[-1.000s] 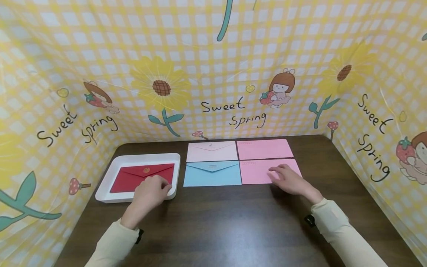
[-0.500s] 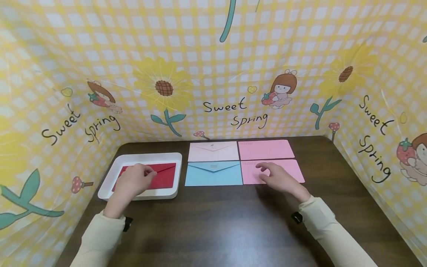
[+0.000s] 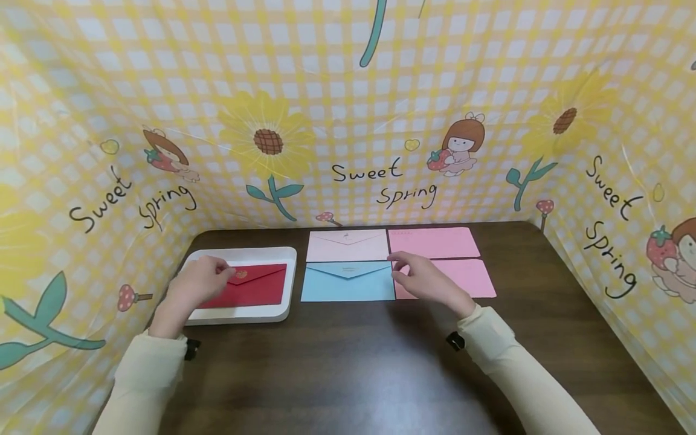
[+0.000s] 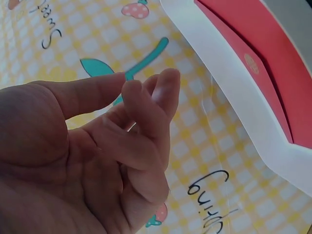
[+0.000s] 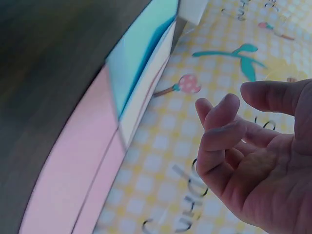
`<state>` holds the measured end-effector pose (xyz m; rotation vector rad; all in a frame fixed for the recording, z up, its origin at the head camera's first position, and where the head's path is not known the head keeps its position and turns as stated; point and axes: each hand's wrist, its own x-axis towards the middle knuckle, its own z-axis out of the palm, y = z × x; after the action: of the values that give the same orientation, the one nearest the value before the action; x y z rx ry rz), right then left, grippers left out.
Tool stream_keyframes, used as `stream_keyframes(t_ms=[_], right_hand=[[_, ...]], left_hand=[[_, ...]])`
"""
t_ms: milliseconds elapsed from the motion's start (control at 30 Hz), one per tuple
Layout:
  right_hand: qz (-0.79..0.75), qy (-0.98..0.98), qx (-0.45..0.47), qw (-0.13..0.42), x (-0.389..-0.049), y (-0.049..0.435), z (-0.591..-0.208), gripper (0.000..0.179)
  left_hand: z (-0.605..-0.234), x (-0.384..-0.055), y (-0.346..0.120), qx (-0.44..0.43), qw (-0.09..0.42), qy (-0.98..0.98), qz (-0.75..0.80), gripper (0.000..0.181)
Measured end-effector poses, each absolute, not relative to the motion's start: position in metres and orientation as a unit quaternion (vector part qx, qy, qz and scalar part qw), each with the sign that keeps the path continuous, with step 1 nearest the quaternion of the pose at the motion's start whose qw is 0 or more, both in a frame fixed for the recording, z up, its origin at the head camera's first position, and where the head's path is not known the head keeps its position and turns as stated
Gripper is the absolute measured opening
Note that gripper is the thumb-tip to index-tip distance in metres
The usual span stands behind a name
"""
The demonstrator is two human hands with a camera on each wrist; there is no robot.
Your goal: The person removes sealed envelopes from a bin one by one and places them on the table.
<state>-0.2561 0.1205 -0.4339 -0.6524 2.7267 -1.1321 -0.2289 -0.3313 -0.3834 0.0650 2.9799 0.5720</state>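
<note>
From the head, the red envelope lay in the white tray, left. Left wrist: the left hand, grip loose, was empty. Right wrist: the right hand, also empty, might have skewed the blue envelope by brushing it.

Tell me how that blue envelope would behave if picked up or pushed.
The blue envelope looks thin and flat, so it is probably light and may bend when lifted. Lying on the smooth, shiny table, it would likely slide if pushed. Lying flat, it seems unlikely to roll or tip.
</note>
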Motion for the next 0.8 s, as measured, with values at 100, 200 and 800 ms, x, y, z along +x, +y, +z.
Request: stream_keyframes(t_ms=[100, 200, 800], right_hand=[[-0.374, 0.898, -0.226, 0.053, -0.26, 0.102, -0.427, 0.038], [-0.377, 0.895, -0.232, 0.053, -0.264, 0.082, -0.422, 0.038], [-0.402, 0.871, -0.272, 0.07, -0.284, -0.034, -0.413, 0.036]], left_hand=[[-0.38, -0.235, -0.34, 0.017, 0.062, 0.98, 0.188, 0.032], [-0.379, -0.241, -0.348, 0.014, 0.077, 0.977, 0.196, 0.032], [-0.382, -0.276, -0.388, -0.047, 0.197, 0.939, 0.277, 0.03]])
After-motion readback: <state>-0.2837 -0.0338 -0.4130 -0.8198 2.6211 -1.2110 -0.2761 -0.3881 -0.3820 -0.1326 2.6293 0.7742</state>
